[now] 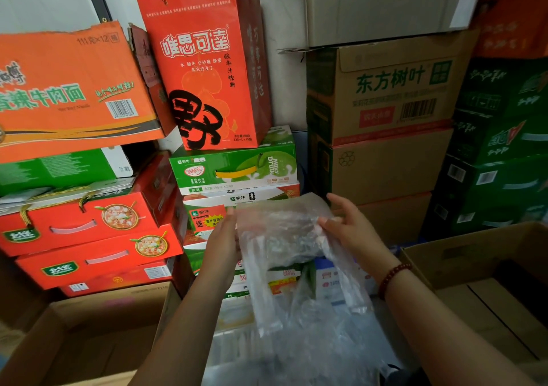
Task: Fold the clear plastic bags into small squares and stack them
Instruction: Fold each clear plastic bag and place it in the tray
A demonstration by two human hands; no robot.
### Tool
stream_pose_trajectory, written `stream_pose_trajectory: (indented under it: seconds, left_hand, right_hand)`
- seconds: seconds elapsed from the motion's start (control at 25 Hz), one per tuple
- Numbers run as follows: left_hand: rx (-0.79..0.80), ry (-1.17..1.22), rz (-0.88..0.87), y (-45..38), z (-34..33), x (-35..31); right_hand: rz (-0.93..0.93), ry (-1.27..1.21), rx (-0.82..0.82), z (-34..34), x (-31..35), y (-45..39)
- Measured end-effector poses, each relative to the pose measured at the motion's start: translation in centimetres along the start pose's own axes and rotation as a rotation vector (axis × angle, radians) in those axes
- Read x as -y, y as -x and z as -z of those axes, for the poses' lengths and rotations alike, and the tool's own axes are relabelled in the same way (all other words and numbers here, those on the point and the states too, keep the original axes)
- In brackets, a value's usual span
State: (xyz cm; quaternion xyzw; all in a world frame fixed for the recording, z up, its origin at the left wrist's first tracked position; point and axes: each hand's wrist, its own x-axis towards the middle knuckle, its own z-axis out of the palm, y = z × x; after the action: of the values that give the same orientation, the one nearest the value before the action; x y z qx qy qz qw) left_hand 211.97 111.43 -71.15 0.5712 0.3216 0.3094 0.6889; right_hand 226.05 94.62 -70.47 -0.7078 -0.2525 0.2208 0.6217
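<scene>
Both hands, left (222,237) and right (347,225), pinch one bag (284,237) midair. I'd align its edges, then crease flat.

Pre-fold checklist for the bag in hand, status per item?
1. Both hands on the clear plastic bag: ok. The left hand holds its left edge and the right hand its right side.
2. Bag flat and smoothed: not ok. It is crumpled and held in the air, lower part hanging loose.
3. Only one bag held: cannot tell, the clear layers overlap.
4. Flat surface for folding: cannot tell. More clear plastic lies below the hands and hides what is under it.
5. Stack of folded squares started: cannot tell, none is visible.
6. Room to work: ok. The open cardboard boxes sit to the sides, apart from the hands.
</scene>
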Motion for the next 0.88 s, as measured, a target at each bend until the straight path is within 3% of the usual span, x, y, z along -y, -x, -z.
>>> stream_pose_trajectory:
  seconds: [0.16, 0.36, 0.56, 0.72, 0.88]
  left_hand:
    - [0.218, -0.096, -0.079, 0.3, 0.3, 0.1]
    - [0.169, -0.299, -0.198, 0.5, 0.9, -0.4]
    - [0.253, -0.521, -0.260, 0.6, 1.3, -0.8]
    - [0.161, -0.667, -0.325, 0.9, 1.0, -0.8]
    - [0.158, -0.789, -0.359, 0.9, 0.9, -0.7]
  right_hand:
    - [0.099, 0.010, -0.076, 0.6, 0.0, 0.0]
    - [0.047, 0.039, 0.061, 1.7, 0.6, 0.2]
    - [0.010, 0.107, 0.181, 2.7, 0.9, 0.3]
    - [0.065, 0.405, 0.178, 2.9, 0.7, 0.4]
    - [0.107, 0.549, 0.153, 2.9, 0.7, 0.4]
